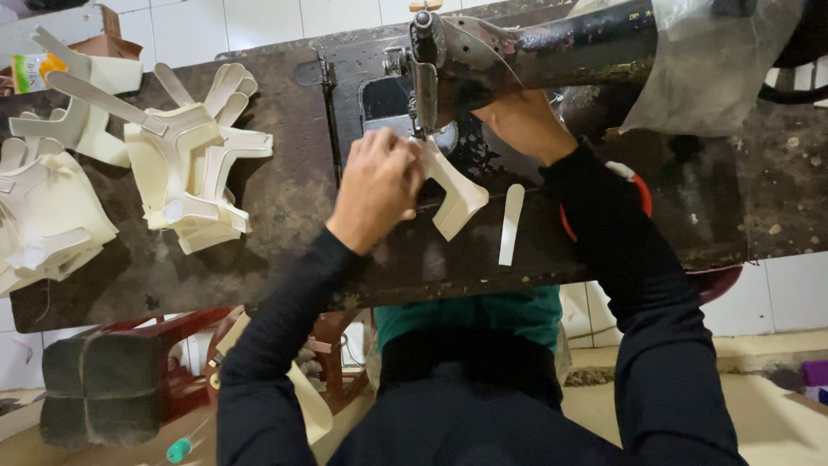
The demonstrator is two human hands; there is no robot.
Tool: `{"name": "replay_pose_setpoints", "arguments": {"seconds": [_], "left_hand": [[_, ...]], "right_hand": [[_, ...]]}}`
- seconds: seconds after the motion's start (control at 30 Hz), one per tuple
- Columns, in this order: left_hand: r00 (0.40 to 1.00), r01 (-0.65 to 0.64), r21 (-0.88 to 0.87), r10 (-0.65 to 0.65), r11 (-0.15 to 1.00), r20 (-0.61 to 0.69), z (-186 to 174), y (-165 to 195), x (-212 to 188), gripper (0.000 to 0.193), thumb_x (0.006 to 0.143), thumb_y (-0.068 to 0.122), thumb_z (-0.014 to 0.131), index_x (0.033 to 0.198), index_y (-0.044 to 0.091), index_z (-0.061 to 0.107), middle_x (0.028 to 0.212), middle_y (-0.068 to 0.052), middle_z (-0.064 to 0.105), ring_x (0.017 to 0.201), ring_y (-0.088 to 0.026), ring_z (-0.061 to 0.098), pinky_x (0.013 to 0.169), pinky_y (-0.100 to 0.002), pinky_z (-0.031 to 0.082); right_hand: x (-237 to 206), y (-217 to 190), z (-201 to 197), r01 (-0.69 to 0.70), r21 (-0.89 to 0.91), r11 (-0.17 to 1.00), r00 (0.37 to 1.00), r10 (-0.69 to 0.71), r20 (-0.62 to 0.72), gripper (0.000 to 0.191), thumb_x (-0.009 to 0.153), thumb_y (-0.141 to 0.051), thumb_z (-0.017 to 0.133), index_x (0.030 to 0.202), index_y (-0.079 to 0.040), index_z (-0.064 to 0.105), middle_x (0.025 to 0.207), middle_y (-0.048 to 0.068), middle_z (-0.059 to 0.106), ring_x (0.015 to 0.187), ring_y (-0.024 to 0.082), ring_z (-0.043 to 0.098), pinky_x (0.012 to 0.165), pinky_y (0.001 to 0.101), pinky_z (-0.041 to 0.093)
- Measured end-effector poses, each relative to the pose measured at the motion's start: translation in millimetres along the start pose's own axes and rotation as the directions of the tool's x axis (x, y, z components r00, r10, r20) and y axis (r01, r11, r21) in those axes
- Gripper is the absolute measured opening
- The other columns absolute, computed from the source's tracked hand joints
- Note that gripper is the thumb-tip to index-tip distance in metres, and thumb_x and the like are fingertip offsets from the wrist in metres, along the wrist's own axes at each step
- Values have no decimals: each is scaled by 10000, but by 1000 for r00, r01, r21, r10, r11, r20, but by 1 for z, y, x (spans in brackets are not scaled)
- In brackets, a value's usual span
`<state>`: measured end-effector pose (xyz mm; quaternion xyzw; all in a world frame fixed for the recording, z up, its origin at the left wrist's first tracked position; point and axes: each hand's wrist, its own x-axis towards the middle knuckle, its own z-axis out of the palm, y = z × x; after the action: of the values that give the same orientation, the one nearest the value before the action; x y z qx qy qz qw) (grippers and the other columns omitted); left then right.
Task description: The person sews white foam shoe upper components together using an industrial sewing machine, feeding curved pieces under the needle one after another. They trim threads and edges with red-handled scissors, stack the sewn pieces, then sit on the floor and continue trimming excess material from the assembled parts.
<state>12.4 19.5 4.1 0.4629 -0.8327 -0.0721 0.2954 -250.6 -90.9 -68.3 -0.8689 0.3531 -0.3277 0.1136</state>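
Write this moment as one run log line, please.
left hand: pressing cream piece at sewing machine needle | right hand: behind machine head | loose strip: on table

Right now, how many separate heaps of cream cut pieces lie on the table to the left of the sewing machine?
2. One heap lies mid-table, left of the left hand. The other heap sits at the table's left edge; the frame cuts it, so more may be hidden.
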Motion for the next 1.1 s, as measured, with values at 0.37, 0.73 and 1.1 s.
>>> {"name": "replay_pose_setpoints", "arguments": {"seconds": [0.37, 0.73, 1.1], "left_hand": [[975, 54, -565, 78, 824, 208, -11, -56, 23, 350, 929, -54, 705, 1145, 43, 447, 1298, -191, 623, 1418, -380, 519, 1112, -447, 469], [983, -59, -115, 78, 992, 168, -12, -31, 2, 557, 980, 392, 747, 1312, -2, 536, 1152, -164, 631, 1349, -338, 531, 1136, -478, 378], [996, 20, -74, -13, 997, 85, -12, -6, -13, 712, 940, 418, 787, 1419, -40, 528, 1060, -124, 629, 1284, -326, 560, 1141, -473, 374]], "right_hand": [[0, 0, 3, -98, 332, 938, 995, 91, 37, 267, 1056, -171, 719, 1293, -64, 656, 1247, 98, 711, 1130, 282, 673, 977, 400, 542], [-4, 3, 12, -250, 480, 841, 968, 230, 102, 223, 1043, -172, 709, 1241, -75, 676, 1125, 56, 696, 1043, 214, 656, 880, 368, 566], [2, -10, 1, 37, 223, 974, 998, -26, -54, 324, 1009, -104, 762, 1313, -53, 662, 1282, 120, 697, 1196, 294, 648, 986, 429, 528]]}}
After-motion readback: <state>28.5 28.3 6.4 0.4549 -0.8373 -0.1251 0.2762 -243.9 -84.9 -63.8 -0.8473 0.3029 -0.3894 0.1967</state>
